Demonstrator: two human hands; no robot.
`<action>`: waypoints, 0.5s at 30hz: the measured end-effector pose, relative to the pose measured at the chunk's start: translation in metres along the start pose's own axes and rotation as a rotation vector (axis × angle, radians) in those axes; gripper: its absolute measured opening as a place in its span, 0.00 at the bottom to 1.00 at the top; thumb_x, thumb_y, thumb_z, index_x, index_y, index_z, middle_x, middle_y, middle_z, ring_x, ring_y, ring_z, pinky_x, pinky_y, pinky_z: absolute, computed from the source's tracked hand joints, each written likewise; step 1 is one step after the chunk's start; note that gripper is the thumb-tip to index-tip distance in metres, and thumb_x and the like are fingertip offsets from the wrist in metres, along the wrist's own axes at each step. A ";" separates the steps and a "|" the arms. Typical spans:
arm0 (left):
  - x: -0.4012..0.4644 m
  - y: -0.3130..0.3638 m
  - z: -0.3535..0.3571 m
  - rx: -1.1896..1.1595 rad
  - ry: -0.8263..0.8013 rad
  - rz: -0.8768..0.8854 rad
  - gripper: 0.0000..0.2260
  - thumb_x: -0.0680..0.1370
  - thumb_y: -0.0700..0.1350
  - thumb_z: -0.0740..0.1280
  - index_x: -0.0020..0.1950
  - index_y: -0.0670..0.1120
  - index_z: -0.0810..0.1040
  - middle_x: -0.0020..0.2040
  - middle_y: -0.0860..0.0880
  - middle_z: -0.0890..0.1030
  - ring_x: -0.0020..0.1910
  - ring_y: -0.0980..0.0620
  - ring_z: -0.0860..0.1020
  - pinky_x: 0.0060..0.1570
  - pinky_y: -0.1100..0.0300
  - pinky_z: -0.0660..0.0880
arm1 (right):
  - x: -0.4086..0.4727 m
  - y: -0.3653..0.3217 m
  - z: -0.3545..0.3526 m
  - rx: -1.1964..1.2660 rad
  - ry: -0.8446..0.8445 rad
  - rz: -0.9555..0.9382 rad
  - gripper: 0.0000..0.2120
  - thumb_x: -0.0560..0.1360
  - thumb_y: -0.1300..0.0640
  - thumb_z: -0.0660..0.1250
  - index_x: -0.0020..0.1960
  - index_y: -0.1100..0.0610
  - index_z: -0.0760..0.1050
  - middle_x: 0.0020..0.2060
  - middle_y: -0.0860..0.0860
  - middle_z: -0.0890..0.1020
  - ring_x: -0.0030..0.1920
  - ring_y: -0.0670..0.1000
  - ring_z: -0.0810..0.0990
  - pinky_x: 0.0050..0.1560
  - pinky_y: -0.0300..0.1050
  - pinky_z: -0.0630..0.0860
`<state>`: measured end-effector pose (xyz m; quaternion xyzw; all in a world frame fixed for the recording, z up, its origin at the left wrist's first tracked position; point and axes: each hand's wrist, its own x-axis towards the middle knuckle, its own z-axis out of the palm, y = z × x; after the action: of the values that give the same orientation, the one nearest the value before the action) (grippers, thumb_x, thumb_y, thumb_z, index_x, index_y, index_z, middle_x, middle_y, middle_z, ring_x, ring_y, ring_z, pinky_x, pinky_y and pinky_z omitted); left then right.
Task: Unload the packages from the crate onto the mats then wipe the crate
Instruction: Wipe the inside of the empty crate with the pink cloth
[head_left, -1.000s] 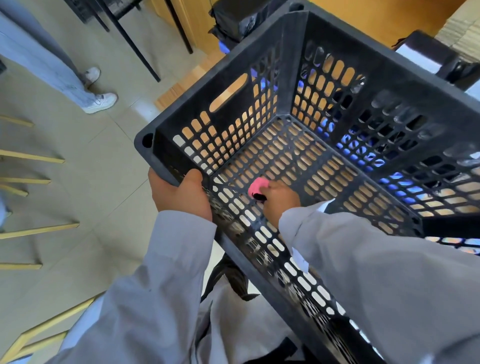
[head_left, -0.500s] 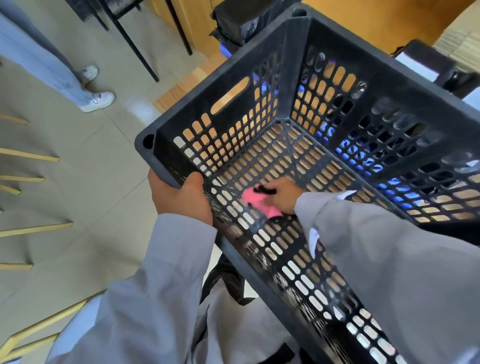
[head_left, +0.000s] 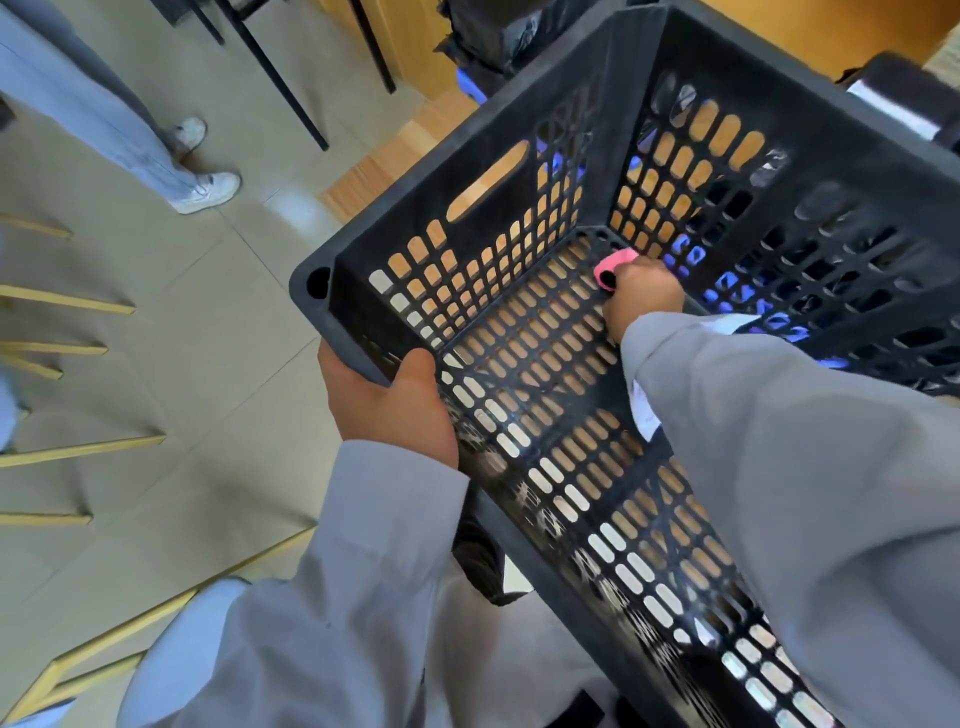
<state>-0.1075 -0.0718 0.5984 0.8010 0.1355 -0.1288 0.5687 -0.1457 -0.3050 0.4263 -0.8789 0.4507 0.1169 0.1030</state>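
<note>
We hold a black slotted crate (head_left: 519, 171) tilted up in front of us, its open top turned toward us so that we look down onto its perforated floor and its walls. Our left hand (head_left: 389, 400) grips the crate's near left corner, the thumb curled over the rim on the inside and the fingers hidden beneath the outer wall. Our right hand (head_left: 641, 296) reaches deep inside the crate, fingers closed around a small pink cloth (head_left: 613, 265), which it presses against the crate floor right at the far corner where two walls meet. Only a bit of the cloth shows past the knuckles, with a dark patch on its near edge; we cannot tell what that patch is. Both our arms wear grey sleeves (head_left: 810, 467), and a white tag sticks out at the right cuff. Nothing but the hand and cloth lies within the crate. An oblong handle slot opens in the crate's left wall, and through it and the smaller slots we see wooden flooring. Through the crate's right wall something blue shows, too broken up by the slots to make out. Left of the crate lies a pale tiled floor (head_left: 156, 322), where another person's legs in light trousers and white shoes (head_left: 208, 189) stand well away from the crate. Thin dark table legs (head_left: 283, 78) rise beyond the crate's upper left.
</note>
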 end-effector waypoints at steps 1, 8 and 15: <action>0.000 -0.001 0.000 0.004 -0.003 0.004 0.18 0.75 0.39 0.66 0.63 0.51 0.73 0.43 0.52 0.80 0.32 0.59 0.79 0.25 0.64 0.75 | -0.008 -0.005 0.002 0.026 -0.019 -0.003 0.10 0.77 0.63 0.63 0.57 0.62 0.77 0.52 0.59 0.79 0.52 0.59 0.79 0.42 0.49 0.72; 0.000 -0.001 0.000 -0.019 -0.001 0.013 0.16 0.74 0.37 0.66 0.60 0.48 0.74 0.37 0.53 0.77 0.26 0.59 0.75 0.29 0.62 0.73 | -0.114 -0.061 0.034 0.319 -0.221 -0.240 0.15 0.78 0.66 0.62 0.60 0.53 0.78 0.55 0.53 0.79 0.51 0.53 0.78 0.55 0.44 0.76; -0.005 0.006 -0.001 -0.003 -0.010 -0.002 0.17 0.73 0.38 0.66 0.61 0.50 0.73 0.42 0.50 0.79 0.37 0.50 0.81 0.36 0.53 0.81 | -0.131 -0.072 0.058 0.605 -0.381 -0.303 0.21 0.75 0.69 0.63 0.60 0.50 0.82 0.57 0.52 0.83 0.56 0.56 0.79 0.57 0.43 0.73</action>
<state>-0.1100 -0.0732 0.6058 0.7995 0.1335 -0.1331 0.5703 -0.1678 -0.1465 0.4158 -0.8279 0.3028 0.1233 0.4557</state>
